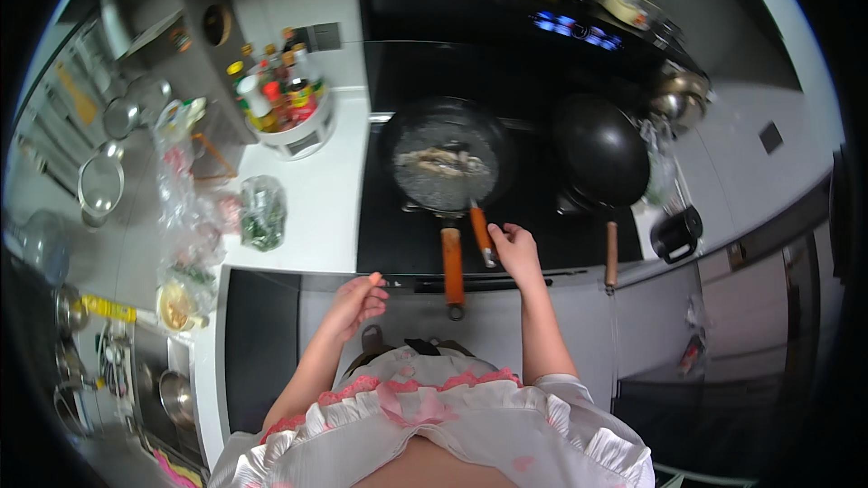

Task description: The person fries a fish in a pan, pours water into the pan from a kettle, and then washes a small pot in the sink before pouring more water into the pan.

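Note:
A dark frying pan point(503, 129) sits on the black glass cooktop point(400, 244), its orange handle point(452, 264) pointing towards me. In it, light-coloured food pieces point(441, 161) lie in bubbling liquid. A utensil with an orange handle point(481, 230) leans over the pan's near rim; its working end is partly hidden in the liquid. My right hand point(517, 251) is at the right side of that handle, thumb against or very close to it; whether the fingers grip it I cannot tell. My left hand point(356, 305) hovers before the counter edge, fingers loosely apart and holding nothing.
A dark wok point(602, 149) with a wooden handle point(612, 254) stands right of the pan. Seasoning bottles fill a round white holder point(305, 139) on the left. Bagged greens point(263, 213) lie nearer. A black mug-like container point(677, 234) stands far right; a metal bowl point(176, 396) sits in the sink area.

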Demonstrator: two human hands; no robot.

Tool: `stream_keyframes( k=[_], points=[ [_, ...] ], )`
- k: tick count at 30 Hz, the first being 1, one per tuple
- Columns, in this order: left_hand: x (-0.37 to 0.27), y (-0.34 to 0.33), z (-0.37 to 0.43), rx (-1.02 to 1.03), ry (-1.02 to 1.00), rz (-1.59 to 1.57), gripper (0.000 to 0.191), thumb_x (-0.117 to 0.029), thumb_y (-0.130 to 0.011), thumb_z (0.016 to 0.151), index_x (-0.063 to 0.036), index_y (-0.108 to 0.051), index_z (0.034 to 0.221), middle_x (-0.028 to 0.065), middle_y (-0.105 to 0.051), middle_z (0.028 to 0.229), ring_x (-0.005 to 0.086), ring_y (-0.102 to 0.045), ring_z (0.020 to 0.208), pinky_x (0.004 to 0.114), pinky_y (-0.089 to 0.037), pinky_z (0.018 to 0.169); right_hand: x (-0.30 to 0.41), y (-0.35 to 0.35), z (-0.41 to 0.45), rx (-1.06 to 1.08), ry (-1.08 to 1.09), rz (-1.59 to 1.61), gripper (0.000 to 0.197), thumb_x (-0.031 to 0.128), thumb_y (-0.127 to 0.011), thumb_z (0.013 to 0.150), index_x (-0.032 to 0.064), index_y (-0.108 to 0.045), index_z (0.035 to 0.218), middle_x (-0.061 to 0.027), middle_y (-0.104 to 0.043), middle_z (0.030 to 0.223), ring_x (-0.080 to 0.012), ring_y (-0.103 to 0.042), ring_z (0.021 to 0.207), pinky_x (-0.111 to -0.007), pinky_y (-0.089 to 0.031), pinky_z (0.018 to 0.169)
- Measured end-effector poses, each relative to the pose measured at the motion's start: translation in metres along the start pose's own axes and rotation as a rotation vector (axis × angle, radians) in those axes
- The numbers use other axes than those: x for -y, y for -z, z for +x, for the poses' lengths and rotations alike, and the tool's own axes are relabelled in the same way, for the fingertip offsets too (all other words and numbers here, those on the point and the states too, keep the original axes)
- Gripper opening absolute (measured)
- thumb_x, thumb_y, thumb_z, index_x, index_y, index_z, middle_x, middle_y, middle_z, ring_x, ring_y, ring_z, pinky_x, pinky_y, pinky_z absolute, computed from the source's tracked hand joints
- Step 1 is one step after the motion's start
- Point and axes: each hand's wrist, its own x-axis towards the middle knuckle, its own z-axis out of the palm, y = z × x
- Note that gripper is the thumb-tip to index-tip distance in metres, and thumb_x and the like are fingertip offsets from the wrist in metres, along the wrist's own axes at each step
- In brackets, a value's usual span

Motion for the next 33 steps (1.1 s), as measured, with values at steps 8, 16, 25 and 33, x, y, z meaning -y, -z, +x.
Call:
stream_keyframes(
  k=[8, 16, 25, 33],
  points=[
    [-0.026, -0.085, -0.004, 0.075, -0.156, 0.153, 0.029, -0.028, -0.054, 0.090, 0.0000, -0.061, 0.084, -0.0027, -0.043, 0.049, 0.0054, -0.035, 0.039, 0.020, -0.029, 0.039, -0.040, 0.077, -0.043, -0.145, -0.009, 0.367, 0.017, 0.012, -0.060, 0.084, -0.0048, -0.062, 0.078, -0.0048, -0.063, 0.068, -0.0054, -0.053, 0.060, -0.019, -0.043, 0.057],
    [-0.030, -0.166, 0.003, 0.370, -0.301, 0.632, 0.027, -0.026, -0.056, 0.089, -0.0032, -0.065, 0.078, -0.0080, -0.038, 0.047, 0.0003, -0.032, 0.041, 0.019, -0.024, 0.040, -0.047, 0.127, -0.086, -0.405, -0.114, 0.519, 0.019, 0.014, -0.066, 0.080, 0.0011, -0.059, 0.068, 0.0006, -0.055, 0.055, -0.0021, -0.044, 0.049, -0.017, -0.032, 0.047],
    [-0.031, -0.222, 0.012, 0.463, -0.516, 0.963, 0.036, -0.023, -0.058, 0.087, 0.0002, -0.053, 0.059, -0.0018, -0.034, 0.047, 0.0033, -0.031, 0.047, 0.024, -0.025, 0.042, -0.077, 0.167, -0.094, -0.539, -0.150, 0.615, 0.021, 0.013, -0.054, 0.089, -0.0038, -0.061, 0.080, -0.0051, -0.061, 0.068, -0.0078, -0.054, 0.062, -0.021, -0.044, 0.062],
    [0.002, -0.294, 0.023, 0.466, -0.628, 1.015, 0.040, -0.019, -0.062, 0.084, 0.0008, -0.043, 0.055, 0.0009, -0.031, 0.045, 0.0051, -0.026, 0.047, 0.026, -0.023, 0.039, -0.141, 0.231, -0.046, -0.516, -0.072, 0.771, 0.013, 0.008, -0.056, 0.087, -0.0040, -0.061, 0.085, -0.0056, -0.063, 0.075, -0.0062, -0.055, 0.066, -0.018, -0.044, 0.064]
  ],
)
